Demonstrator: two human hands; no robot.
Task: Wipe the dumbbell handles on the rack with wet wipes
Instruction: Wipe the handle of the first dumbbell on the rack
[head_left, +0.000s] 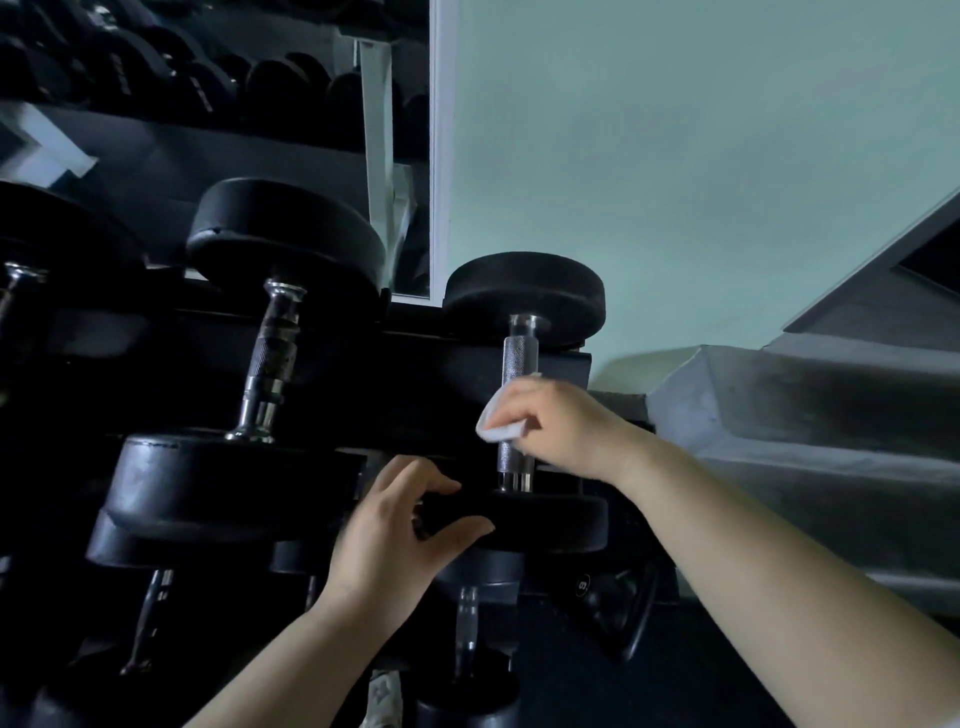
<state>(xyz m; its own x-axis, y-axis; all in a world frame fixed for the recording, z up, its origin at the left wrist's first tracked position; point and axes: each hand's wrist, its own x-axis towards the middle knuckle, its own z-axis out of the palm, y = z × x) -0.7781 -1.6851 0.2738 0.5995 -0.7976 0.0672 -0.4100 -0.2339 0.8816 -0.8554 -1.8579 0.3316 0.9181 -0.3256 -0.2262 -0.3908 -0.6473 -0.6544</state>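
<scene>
Right hand (563, 428): its thumb and fingers pinch the wipe and press it onto the handle.
Wipe (501, 428): white and folded, wrapped round the lower half of the handle.
Handle (519, 358): a shiny metal bar with a rough pattern. It shows bare above the wipe and a little below it.
Small dumbbell (550, 522): it lies on the top shelf, at the right end, with one black round end far away and one close.
Left hand (395, 540): its fingers and thumb curl round the edge of the close round end and grip it.
Big dumbbell (285, 249): it lies just to the left on the same shelf. No hand touches it.
Rack (426, 384): black, with more dumbbells (467, 618) on the shelf below (it is dark down there and hard to see).
Mirror (208, 78): behind the rack at the top left, showing rows of black weights.
Wall (675, 156): pale green.
Steps (805, 415): grey, to the right of the rack.
</scene>
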